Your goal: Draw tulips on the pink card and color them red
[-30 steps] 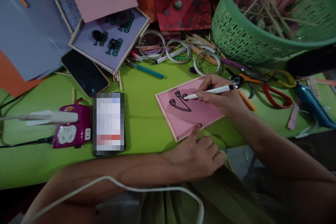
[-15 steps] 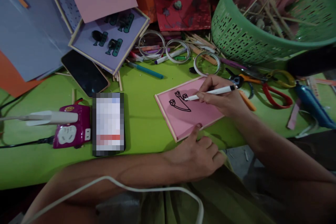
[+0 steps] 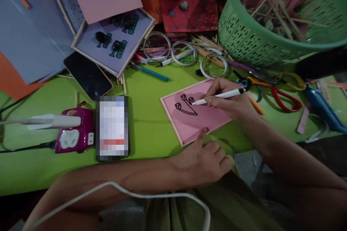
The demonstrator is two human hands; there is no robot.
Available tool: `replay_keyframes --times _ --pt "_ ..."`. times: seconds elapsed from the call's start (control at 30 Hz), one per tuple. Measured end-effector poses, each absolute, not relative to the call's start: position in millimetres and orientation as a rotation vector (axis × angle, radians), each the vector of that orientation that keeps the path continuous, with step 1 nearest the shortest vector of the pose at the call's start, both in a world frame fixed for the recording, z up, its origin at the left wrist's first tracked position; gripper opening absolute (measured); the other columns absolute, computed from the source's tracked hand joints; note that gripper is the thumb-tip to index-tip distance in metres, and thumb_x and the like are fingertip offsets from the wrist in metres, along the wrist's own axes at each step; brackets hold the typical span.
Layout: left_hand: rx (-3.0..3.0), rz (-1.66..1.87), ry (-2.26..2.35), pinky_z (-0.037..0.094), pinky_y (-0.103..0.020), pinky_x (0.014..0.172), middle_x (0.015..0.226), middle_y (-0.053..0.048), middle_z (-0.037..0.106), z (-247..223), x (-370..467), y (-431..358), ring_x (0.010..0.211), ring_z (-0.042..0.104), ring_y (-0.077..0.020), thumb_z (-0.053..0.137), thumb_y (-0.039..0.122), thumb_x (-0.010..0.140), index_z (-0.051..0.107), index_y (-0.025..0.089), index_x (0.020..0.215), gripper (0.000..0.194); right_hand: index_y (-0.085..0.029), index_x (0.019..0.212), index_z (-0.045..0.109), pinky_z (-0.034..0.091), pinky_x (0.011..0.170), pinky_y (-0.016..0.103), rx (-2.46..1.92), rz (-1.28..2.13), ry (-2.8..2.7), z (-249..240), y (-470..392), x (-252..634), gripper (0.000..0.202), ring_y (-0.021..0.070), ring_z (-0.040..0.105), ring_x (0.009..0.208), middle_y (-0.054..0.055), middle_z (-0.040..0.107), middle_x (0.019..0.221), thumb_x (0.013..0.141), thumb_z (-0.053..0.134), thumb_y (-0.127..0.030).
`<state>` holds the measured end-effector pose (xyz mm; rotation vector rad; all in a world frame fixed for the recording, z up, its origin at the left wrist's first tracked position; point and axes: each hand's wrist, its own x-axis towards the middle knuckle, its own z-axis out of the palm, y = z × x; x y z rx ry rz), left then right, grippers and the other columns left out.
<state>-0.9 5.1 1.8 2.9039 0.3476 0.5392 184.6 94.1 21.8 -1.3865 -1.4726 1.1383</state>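
My right hand [image 3: 226,101] is closed around a white marker [image 3: 223,95] with a black end. The marker's tip meets a pink board [image 3: 187,126] with a pale wooden border, beside a black line drawing of flowers on curved stems [image 3: 187,110]. At the board's near edge is my left hand [image 3: 206,158], one digit stretched onto the border and the other fingers curled. Its underside is hidden. Left of the board, on the green table [image 3: 148,122], lies a phone with a blurred screen [image 3: 112,128].
A green basket [image 3: 249,43] holding sticks stands at the back right. Tape rolls [image 3: 183,53], a teal marker [image 3: 151,73] and red-handled scissors [image 3: 286,99] lie around the board. A purple power strip [image 3: 74,130] and dark phone [image 3: 88,75] are left. A white cable [image 3: 151,195] crosses my left forearm.
The marker's tip has shifted very slightly down along the short stem beneath the right-hand flower. My left hand and the board stay in place.
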Motion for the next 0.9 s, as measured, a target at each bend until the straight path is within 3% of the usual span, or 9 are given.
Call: replay_keyframes --times 0.33,0.9 --pt "2.899 0.554 0.343 0.055 -0.062 0.105 0.073 0.002 0.061 0.6 -0.1 4.9 0.072 0.056 -0.0158 0.056 0.017 0.107 0.066 0.018 0.086 0.023 -0.027 0.072 0.065 0.054 0.066 0.04 -1.35 1.185 -1.388 13.2 91.8 191.7 0.029 0.017 0.052 0.059 -0.003 0.061 0.066 0.079 0.088 -0.042" --pt "2.893 0.498 0.337 0.053 -0.061 0.107 0.073 0.002 0.061 4.0 -1.9 5.7 0.072 0.054 -0.0166 0.058 0.018 0.106 0.066 0.018 0.088 0.02 -0.025 0.072 0.063 0.055 0.066 0.037 -1.327 1.173 -1.42 14.2 92.2 190.8 0.03 0.0149 0.053 0.059 -0.004 0.059 0.066 0.08 0.088 -0.039"
